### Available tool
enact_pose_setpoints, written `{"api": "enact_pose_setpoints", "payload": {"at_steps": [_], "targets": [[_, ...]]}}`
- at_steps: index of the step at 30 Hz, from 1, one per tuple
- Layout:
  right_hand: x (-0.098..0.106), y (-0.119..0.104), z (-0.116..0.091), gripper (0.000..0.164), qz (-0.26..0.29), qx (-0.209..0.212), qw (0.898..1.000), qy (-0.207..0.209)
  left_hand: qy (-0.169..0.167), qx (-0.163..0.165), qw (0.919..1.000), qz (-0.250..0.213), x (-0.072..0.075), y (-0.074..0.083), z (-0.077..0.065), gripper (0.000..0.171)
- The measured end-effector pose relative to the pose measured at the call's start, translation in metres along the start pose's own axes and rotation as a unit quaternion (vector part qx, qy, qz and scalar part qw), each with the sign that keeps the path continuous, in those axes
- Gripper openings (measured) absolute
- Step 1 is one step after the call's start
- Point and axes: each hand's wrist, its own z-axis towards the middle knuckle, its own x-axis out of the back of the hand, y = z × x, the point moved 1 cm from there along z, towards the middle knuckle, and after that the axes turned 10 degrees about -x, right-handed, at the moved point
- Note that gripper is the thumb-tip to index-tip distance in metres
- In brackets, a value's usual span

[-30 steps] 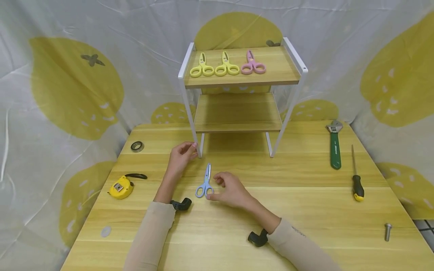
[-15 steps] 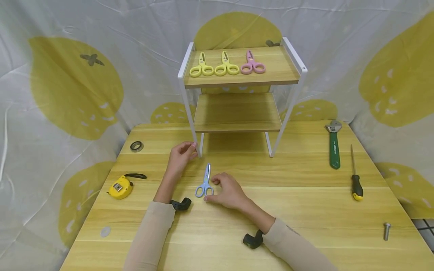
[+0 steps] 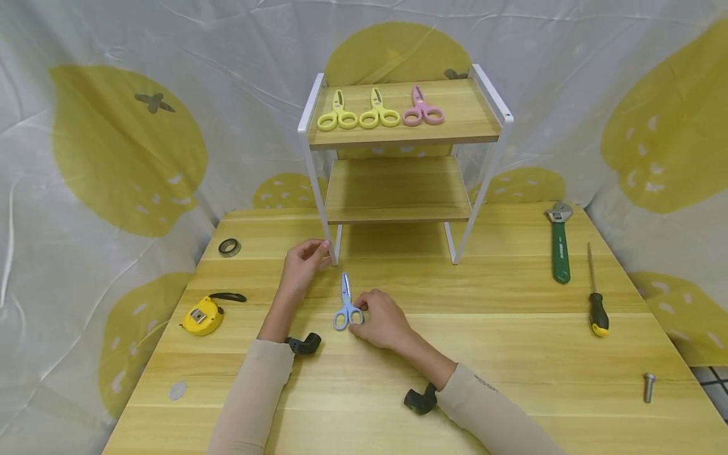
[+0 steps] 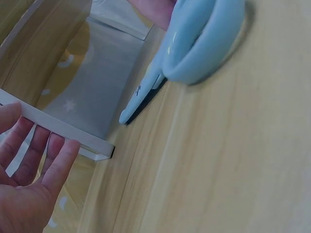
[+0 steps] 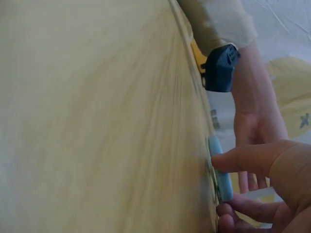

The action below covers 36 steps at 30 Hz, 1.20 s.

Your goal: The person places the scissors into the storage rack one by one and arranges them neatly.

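Observation:
Light blue scissors [image 3: 346, 307] lie in front of the shelf rack, blades pointing away from me. My right hand [image 3: 383, 321] pinches their right handle loop between thumb and fingers, and the right wrist view shows thumb and fingertips at opposite edges of the blue handle [image 5: 223, 182]. My left hand [image 3: 301, 266] holds the lower part of the rack's white front left leg [image 3: 316, 183]. In the left wrist view its thumb and fingers lie along the white bar [image 4: 63, 128], while the scissors' handle [image 4: 228, 34] looms large nearby.
Two yellow scissors [image 3: 338, 115] [image 3: 379, 112] and a pink pair [image 3: 423, 110] lie on the rack's top board [image 3: 463, 114]. Left are a bearing [image 3: 222, 249], a tape measure [image 3: 203, 317] and a grey disc [image 3: 177, 390]. Right are an adjustable wrench [image 3: 560, 249], a screwdriver [image 3: 598, 309] and a bolt [image 3: 648, 387].
My right hand has closed in on the blue scissors' right handle and taken hold of it. The scissors have shifted slightly and turned a little. My left hand stays at the rack leg.

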Motion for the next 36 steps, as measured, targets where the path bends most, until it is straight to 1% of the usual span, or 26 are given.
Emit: {"api": "enact_pose_setpoints", "payload": {"at_steps": [3,6,11,15,19,23,27,32,36], "targets": [[0.005,0.000,0.000,0.034,0.028,-0.002,1.000,-0.004,0.001,0.002,1.0000,0.001,0.000,0.000,0.000,0.058],[0.011,0.001,-0.001,0.034,0.063,-0.003,0.998,-0.019,0.003,0.005,1.0000,-0.004,0.000,0.000,0.001,0.057],[0.021,0.004,-0.004,0.038,0.094,-0.010,0.995,-0.042,0.004,0.006,0.9998,-0.016,0.001,-0.002,0.002,0.058],[0.030,0.006,-0.008,0.038,0.121,-0.007,0.991,-0.047,0.002,0.001,0.9999,-0.016,0.001,-0.002,0.002,0.058],[0.046,0.006,-0.015,0.037,0.142,0.002,0.989,-0.041,-0.001,0.000,0.9999,-0.011,0.001,-0.001,0.001,0.060],[0.069,0.000,-0.027,0.037,0.152,0.021,0.988,-0.027,-0.003,0.001,1.0000,-0.003,0.002,-0.002,0.000,0.062],[0.096,-0.005,-0.040,0.037,0.154,0.044,0.987,-0.007,0.004,0.002,1.0000,-0.001,0.003,-0.003,0.000,0.060],[0.140,-0.013,-0.058,0.036,0.157,0.064,0.985,0.035,0.007,0.003,0.9999,-0.013,0.000,-0.003,0.001,0.059],[0.178,-0.026,-0.072,0.036,0.151,0.085,0.982,0.081,0.011,0.006,0.9998,-0.016,-0.001,-0.002,0.001,0.058]]}}
